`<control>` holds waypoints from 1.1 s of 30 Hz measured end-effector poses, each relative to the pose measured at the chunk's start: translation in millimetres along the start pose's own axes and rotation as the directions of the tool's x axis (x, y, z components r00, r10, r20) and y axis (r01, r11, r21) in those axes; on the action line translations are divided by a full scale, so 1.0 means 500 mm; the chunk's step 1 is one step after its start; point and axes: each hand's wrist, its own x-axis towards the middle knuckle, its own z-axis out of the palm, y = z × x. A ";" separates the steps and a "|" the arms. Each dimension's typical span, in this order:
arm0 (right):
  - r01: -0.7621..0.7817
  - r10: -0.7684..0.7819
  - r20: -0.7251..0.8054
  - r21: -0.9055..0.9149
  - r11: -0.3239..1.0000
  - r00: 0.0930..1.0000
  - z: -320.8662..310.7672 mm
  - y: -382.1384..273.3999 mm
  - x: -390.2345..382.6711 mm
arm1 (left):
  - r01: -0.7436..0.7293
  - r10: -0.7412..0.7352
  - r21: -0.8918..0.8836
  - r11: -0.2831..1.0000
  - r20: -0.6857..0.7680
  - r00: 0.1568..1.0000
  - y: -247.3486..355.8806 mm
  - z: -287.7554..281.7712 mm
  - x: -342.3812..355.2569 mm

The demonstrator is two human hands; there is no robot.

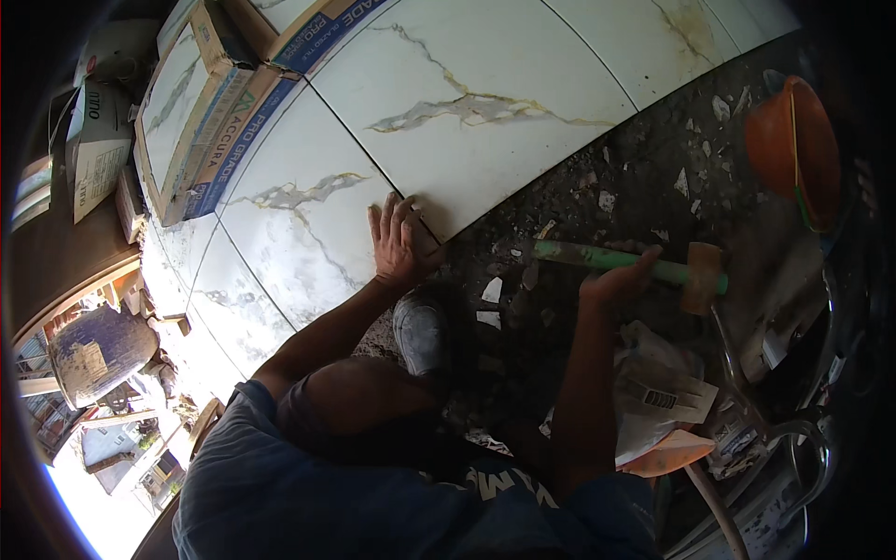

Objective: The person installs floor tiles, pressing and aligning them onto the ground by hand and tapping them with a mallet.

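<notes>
My left hand (pixel 399 245) lies flat with fingers apart on the white marble-patterned floor tiles (pixel 504 56), by the dark joint between two of them at their near edge. My right hand (pixel 621 285) is closed round the green handle of a mallet (pixel 702 278). Its brownish, blocky head points to the right. The mallet is held over dark, rough ground (pixel 569 201), apart from the tiles. Between my arms, my grey, dusty shoe (pixel 420 331) rests close to the tile edge.
Tile cartons (pixel 219 126) stand on the laid tiles at upper left. White broken chips (pixel 492 290) litter the soil. An orange bowl-shaped container (pixel 779 140) is at right. Below it are metal tubing (pixel 817 448) and a clear plastic bag (pixel 644 359). A dark bucket (pixel 103 355) sits at far left.
</notes>
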 end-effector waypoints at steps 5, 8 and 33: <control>0.338 -0.136 0.416 -0.461 0.821 0.899 -0.042 0.047 -0.044 | -0.055 0.056 -0.016 0.998 0.028 0.998 -0.004 0.001 -0.007; 0.154 0.068 0.402 -0.494 0.855 0.913 -0.073 0.041 -0.067 | -0.110 0.109 -0.047 0.993 -0.014 0.994 -0.010 0.007 -0.009; 0.252 0.079 0.419 -0.673 0.695 0.904 0.151 -0.193 0.145 | -0.365 0.370 -0.185 0.912 -0.005 0.929 0.010 -0.011 0.046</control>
